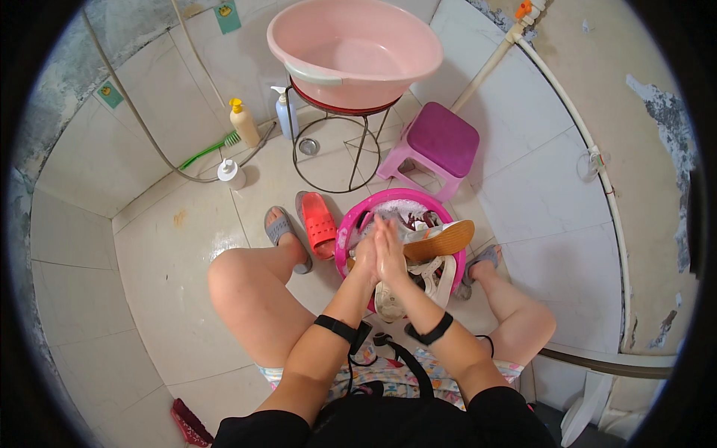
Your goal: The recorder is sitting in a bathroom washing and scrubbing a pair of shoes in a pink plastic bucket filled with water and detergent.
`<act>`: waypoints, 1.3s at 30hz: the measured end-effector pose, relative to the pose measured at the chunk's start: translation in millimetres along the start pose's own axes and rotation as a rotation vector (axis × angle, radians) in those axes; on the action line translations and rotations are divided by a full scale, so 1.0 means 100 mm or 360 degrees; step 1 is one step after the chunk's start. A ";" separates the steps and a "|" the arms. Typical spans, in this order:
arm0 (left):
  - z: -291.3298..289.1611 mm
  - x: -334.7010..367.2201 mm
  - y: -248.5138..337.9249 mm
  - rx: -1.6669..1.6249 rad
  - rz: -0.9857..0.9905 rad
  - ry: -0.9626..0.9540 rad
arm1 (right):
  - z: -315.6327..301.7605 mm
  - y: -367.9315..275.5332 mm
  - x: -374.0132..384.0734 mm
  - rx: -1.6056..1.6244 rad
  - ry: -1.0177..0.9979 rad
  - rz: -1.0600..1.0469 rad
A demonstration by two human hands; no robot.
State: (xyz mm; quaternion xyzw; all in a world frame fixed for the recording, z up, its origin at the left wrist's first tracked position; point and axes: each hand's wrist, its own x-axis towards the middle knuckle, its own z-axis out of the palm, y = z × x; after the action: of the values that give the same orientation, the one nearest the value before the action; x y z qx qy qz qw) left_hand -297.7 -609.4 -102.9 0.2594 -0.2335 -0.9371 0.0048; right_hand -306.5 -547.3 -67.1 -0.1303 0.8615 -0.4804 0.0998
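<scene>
Over a magenta basin (343,237), my left hand (364,256) and my right hand (389,254) are pressed palm to palm, fingers stretched out flat. I see nothing held between them, though the palms' inner faces are hidden. In the basin lie several shoes among white suds. One shoe with a tan sole (446,240) rests on its side across the right rim, just beside my right hand. Below it, a white shoe (442,278) leans at the near side, partly covered by my right forearm.
A red slipper (319,224) lies left of the basin. Behind stand a purple stool (444,140) and a pale pink washbasin (355,82) on a metal stand. Pump bottles, a white one (231,175) and a yellow-topped one (243,123), stand near a green brush (209,151) and a hose.
</scene>
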 end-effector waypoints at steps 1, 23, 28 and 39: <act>0.07 -0.02 -0.04 -0.0037 -0.0093 0.0007 | -0.08 0.13 0.15 -0.0009 0.0017 0.0012; 0.49 -0.29 0.06 0.0045 -0.0182 0.0437 | -0.15 -0.16 -0.21 0.1234 0.0312 0.0459; 0.45 -0.32 -0.02 -0.0159 -0.0509 0.0214 | -0.24 -0.11 -0.13 0.0809 0.0284 0.0272; 0.52 -0.44 0.08 -0.0218 -0.0627 0.0063 | -0.20 0.30 -0.01 0.0575 0.0364 0.0206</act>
State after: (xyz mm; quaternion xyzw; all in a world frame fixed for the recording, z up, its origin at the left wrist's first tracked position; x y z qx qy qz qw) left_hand -285.5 -588.5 -38.9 0.3175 -0.1139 -0.9283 -0.1563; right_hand -315.5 -515.7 -82.4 0.0005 0.7737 -0.6313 0.0538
